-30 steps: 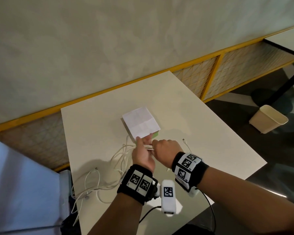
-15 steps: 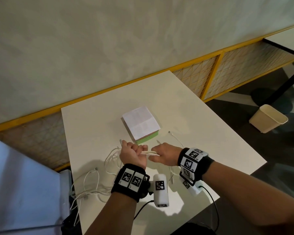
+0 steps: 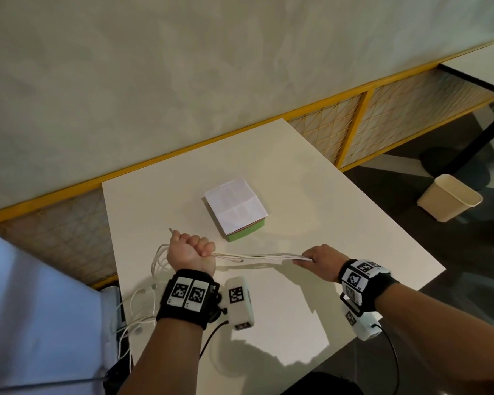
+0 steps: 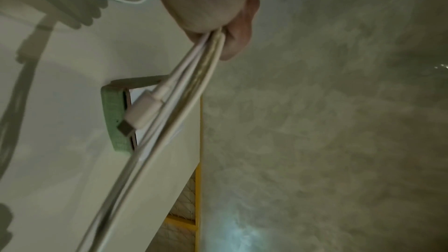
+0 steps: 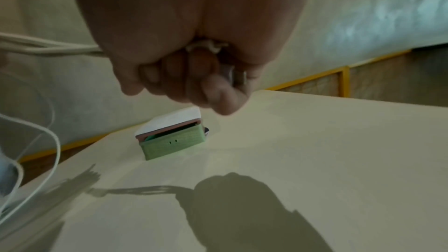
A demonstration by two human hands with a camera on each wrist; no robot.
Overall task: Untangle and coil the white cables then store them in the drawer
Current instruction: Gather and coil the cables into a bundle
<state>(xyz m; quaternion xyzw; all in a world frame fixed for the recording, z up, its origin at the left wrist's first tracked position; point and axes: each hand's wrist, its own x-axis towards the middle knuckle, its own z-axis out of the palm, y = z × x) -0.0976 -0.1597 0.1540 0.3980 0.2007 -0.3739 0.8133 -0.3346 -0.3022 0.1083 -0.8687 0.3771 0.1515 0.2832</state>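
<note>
Several white cables (image 3: 257, 256) run as one taut bundle just above the white table (image 3: 311, 195), stretched between my two hands. My left hand (image 3: 193, 250) grips the bundle in a fist; in the left wrist view the cables (image 4: 184, 91) leave that hand (image 4: 218, 32) with one plug (image 4: 143, 112) hanging free. My right hand (image 3: 318, 259) pinches the bundle's other end, and in the right wrist view its curled fingers (image 5: 194, 76) also hold a metal plug tip (image 5: 234, 76). Loose cable loops (image 3: 143, 300) trail behind the left hand over the table's left edge. No drawer is in view.
A green box (image 3: 246, 233) with a white folded paper (image 3: 236, 205) on top sits on the table just beyond my hands. A beige waste bin (image 3: 448, 201) stands on the dark floor at the right. A pale blue surface (image 3: 40, 309) borders the table's left side.
My hands were together by the green box; they have pulled apart, left hand going left and right hand going right, drawing the cable bundle out straight between them.
</note>
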